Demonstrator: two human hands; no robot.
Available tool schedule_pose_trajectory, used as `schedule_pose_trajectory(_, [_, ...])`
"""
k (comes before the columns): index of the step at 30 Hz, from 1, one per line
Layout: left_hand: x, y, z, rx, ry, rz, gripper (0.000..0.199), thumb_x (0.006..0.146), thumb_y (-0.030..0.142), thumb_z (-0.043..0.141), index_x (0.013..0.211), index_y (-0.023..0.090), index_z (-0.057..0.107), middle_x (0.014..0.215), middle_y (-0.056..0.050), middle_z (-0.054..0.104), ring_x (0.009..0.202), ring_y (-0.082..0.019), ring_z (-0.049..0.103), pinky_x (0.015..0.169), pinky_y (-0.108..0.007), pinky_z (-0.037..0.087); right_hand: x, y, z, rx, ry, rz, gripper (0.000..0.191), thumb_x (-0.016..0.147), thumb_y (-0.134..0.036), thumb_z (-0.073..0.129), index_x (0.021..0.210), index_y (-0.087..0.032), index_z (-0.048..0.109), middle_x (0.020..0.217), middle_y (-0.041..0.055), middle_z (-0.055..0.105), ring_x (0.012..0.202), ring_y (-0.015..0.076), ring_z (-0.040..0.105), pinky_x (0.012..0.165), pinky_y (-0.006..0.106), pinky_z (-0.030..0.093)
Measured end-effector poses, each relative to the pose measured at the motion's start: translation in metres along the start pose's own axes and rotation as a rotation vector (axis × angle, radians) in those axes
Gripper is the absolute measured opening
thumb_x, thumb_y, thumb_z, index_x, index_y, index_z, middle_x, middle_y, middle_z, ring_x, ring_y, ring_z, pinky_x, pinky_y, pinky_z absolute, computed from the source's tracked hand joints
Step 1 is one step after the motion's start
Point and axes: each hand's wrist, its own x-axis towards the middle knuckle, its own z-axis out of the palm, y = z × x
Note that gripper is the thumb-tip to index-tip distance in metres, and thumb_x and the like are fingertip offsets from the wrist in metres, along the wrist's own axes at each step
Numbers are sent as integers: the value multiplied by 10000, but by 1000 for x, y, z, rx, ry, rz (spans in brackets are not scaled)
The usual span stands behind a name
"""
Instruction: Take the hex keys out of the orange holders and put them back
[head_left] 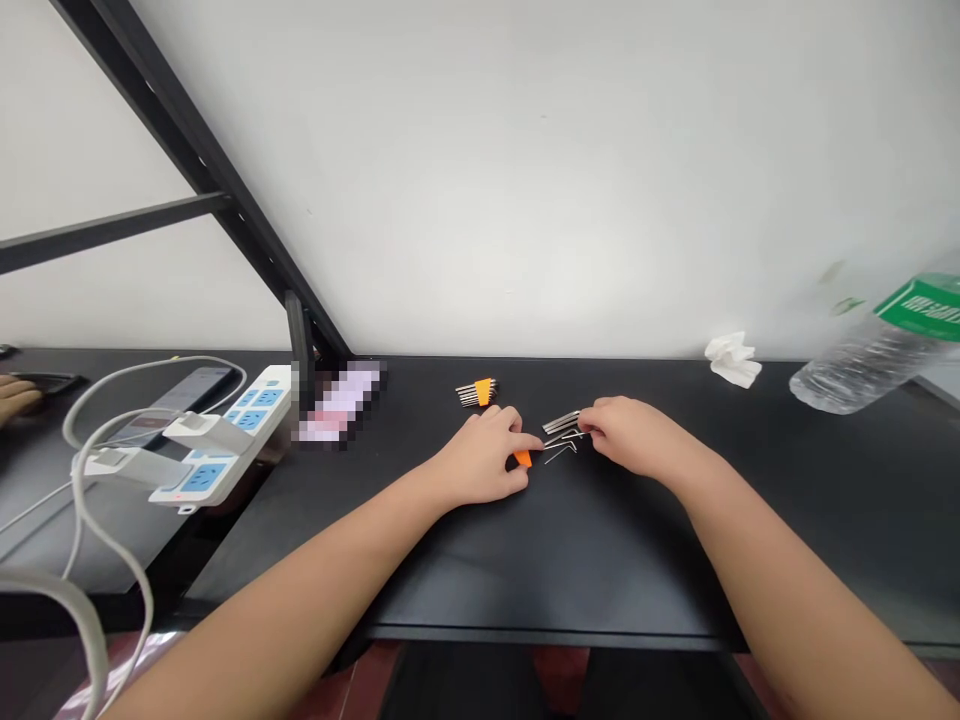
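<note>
My left hand (486,458) is closed around a small orange hex key holder (523,458), its thumb and fingers gripping the piece near the tabletop. Just right of it, several loose L-shaped hex keys (561,424) lie side by side on the black table. My right hand (626,432) pinches the bent end of a hex key (571,436) whose long arm points toward the orange holder. Whether that tip enters the holder, I cannot tell. Behind my left hand lies a second orange holder (484,391) filled with several hex keys.
A white power strip (259,400) with plugged chargers and looping cables sits left, beside a phone (180,400). Crumpled tissue (733,360) and a tilted plastic bottle (862,360) are at the right by the wall. Another person's hand (16,398) shows at far left.
</note>
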Motion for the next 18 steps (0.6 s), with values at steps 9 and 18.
schedule_pose_trajectory(9, [-1,1,0,9,-9,32,411,831,261,645,1214,366,755,1132,-48,564,1045,-200,560,910,-345,455,7,-6,10,68,30,-89,244,946,-128,490,978,-232,709,982,32,646,789,129,562,671,255,352])
schedule_pose_trajectory(18, [-1,0,0,9,-4,25,422,834,282,652,1244,337,733,1125,-59,564,1038,-207,563,898,-345,460,5,-1,8,88,63,61,123,898,-306,613,987,-229,650,1057,26,623,751,123,562,625,255,362])
